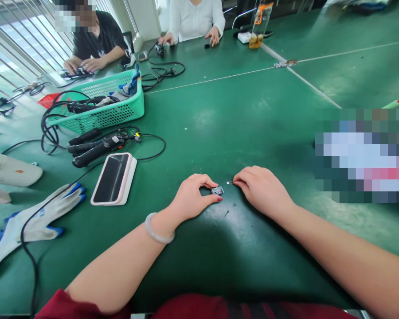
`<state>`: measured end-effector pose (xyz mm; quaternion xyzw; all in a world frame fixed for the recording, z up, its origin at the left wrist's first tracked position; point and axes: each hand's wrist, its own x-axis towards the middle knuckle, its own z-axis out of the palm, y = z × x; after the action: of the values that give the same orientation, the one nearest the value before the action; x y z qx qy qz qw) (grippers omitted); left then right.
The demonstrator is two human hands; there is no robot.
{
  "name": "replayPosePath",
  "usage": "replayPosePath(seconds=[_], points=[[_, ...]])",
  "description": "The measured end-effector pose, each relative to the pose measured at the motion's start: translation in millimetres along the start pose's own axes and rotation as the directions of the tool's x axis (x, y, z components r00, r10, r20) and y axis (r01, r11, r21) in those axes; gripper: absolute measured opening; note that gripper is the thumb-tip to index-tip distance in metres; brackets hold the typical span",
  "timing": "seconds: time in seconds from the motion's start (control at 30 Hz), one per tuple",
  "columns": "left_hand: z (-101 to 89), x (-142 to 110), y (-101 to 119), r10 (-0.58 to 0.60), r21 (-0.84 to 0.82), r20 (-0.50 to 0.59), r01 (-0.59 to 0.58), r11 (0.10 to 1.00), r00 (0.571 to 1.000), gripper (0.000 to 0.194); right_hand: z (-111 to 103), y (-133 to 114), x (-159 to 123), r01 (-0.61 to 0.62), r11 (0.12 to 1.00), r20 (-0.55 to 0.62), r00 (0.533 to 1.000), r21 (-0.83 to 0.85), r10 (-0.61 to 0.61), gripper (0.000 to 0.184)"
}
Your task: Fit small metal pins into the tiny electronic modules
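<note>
My left hand (194,195) is closed, pinching a small circuit board (217,190) between thumb and forefinger just above the green table (199,124). A white bangle circles that wrist. Opposite it, my right hand (261,186) is also closed, with a tiny pale, flat piece (229,183) sticking out of its fingertips toward the board. A short gap separates the piece from the board. What kind of part the piece is, I cannot tell. The lower fingers of my right hand are hidden behind its knuckles.
A phone (111,179) lies left of my hands, with a black corded tool (98,148) beyond it. White-and-blue gloves (43,217) rest at the left under a cable. Farther back stand a green basket (109,110) and a bottle (260,26). Two people sit across the table.
</note>
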<state>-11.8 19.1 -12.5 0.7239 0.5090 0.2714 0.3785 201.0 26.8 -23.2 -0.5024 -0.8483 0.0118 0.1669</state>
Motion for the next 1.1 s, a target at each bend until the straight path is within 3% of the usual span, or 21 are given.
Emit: replayPosePath(seconds=[0.1, 0.23, 0.33, 0.83, 1.1], points=[[1.0, 0, 0, 0.015, 0.022, 0.003, -0.015, 1.0, 1.0, 0.023, -1, 0, 1, 0.001, 1.0, -0.033, 0.999, -0.001, -0.002, 0.019], [2.0, -1, -1, 0.013, 0.019, -0.004, -0.013, 1.0, 1.0, 0.024, -4, -9, -2, -0.016, 0.991, -0.113, 0.993, 0.134, 0.031, 0.019], [2.1, -1, -1, 0.02, 0.028, -0.006, -0.02, 0.999, 1.0, 0.025, -7, -21, -4, 0.059, 0.977, -0.142, 0.989, 0.205, -0.03, 0.017], [2.1, 1, -1, 0.062, 0.021, -0.001, -0.062, 0.998, 0.998, 0.025, -2, -30, -4, 0.146, 0.978, -0.174, 0.978, 0.152, -0.119, 0.017], [-0.7, 0, 1, -0.001, -0.074, -0.009, 0.0, 0.997, 1.0, 0.024, -5, -29, -6, 0.125, 0.976, -0.19, 0.978, 0.177, -0.091, 0.016]])
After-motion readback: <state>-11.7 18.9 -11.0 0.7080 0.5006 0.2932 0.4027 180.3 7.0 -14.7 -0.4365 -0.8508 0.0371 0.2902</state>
